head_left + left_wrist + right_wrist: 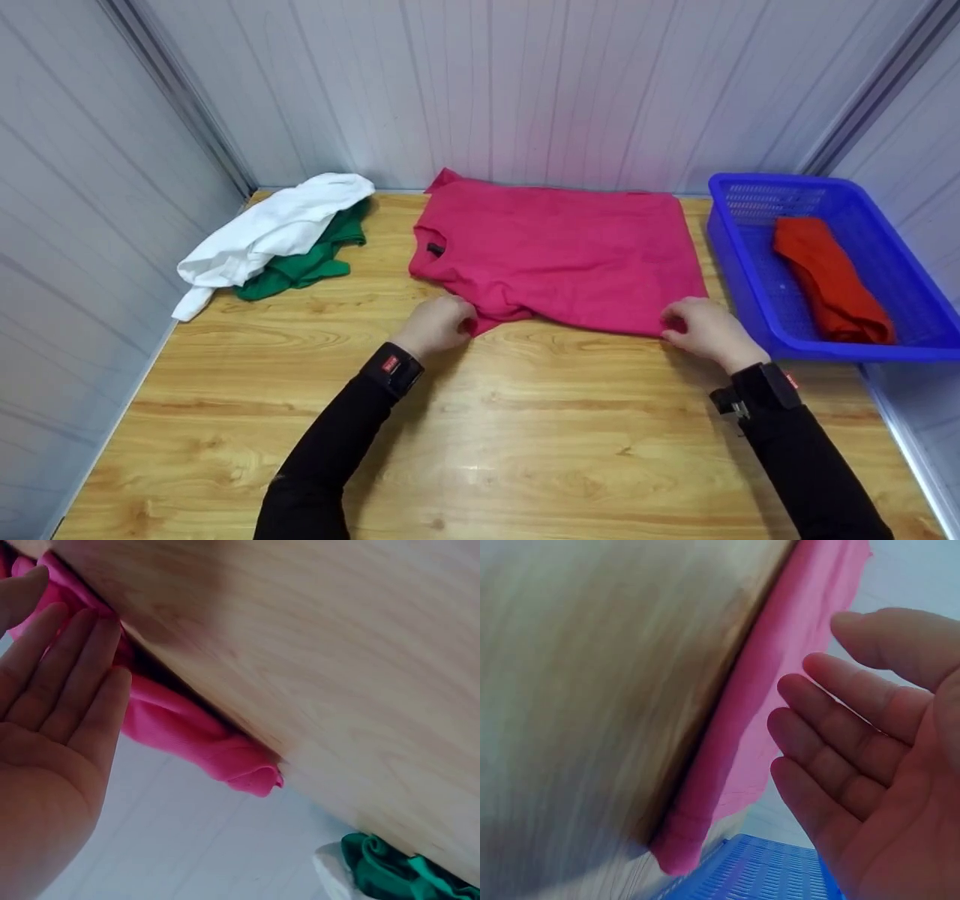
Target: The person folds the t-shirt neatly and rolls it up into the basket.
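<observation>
A pink T-shirt (pixel 570 247) lies on the table with its collar toward the left and a dark label inside the neck. At its near left, by a bunched part of the fabric, my left hand (pixel 436 325) touches the shirt. The left wrist view shows that hand's fingers (pixel 75 682) nearly straight against the pink cloth, the thumb apart. My right hand (pixel 705 330) is at the near right corner of the shirt. In the right wrist view its fingers (pixel 832 742) are loosely bent, with the thumb away from them and no cloth gripped between.
Right of the shirt stands a blue plastic basket (pixel 750 292) holding a folded orange-red cloth (pixel 832 277). At the back left, a white garment (pixel 277 225) lies partly over a green one (pixel 307 266). Panel walls (pixel 525 90) border the wooden table (pixel 480 442).
</observation>
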`<act>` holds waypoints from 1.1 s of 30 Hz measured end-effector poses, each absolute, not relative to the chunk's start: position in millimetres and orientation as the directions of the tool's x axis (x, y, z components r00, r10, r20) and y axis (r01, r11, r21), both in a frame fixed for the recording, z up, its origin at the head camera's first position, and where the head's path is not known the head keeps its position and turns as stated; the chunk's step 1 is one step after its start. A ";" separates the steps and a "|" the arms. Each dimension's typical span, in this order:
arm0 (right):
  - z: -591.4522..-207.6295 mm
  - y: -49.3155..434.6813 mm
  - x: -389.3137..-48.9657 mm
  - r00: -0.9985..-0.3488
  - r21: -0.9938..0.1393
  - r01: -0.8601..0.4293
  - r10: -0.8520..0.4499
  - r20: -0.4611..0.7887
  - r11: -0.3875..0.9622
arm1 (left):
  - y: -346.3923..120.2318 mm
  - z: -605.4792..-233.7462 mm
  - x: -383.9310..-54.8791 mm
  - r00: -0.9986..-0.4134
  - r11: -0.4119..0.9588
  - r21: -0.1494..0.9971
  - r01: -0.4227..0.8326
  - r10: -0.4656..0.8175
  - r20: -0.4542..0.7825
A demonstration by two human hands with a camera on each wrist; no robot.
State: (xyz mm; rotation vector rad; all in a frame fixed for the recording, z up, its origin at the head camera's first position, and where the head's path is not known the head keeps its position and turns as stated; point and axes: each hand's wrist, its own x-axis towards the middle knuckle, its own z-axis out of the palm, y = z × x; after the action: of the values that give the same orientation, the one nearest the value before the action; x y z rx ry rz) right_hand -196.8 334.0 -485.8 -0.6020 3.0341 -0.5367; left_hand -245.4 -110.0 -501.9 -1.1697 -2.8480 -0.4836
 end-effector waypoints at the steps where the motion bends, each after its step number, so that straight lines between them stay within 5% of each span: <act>1: -487.2 333.3 -195.8 -0.927 -0.316 -0.370 -0.371 0.060 0.873 | -109.4 -501.9 -245.0 -0.719 0.675 0.261 0.690 0.682 0.135; 8: -494.2 329.9 -191.7 -0.938 -0.224 -0.341 -0.348 0.010 0.913 | -105.1 -501.6 -246.7 -0.714 0.687 0.197 0.699 0.686 0.142; 16: -497.4 329.8 -195.5 -0.941 -0.261 -0.331 -0.339 0.015 0.907 | -103.3 -500.0 -247.3 -0.701 0.677 0.183 0.713 0.696 0.156; 33: -495.8 327.7 -196.8 -0.930 -0.293 -0.360 -0.364 0.045 0.886 | -118.6 -498.1 -251.2 -0.719 0.658 0.313 0.685 0.681 0.138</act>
State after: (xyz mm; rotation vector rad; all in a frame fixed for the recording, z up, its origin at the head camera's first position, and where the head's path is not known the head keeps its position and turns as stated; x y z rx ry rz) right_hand -196.8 327.7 -495.8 -0.5835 3.0397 -0.4684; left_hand -251.2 -118.6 -498.1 -1.1750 -2.8527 -0.5444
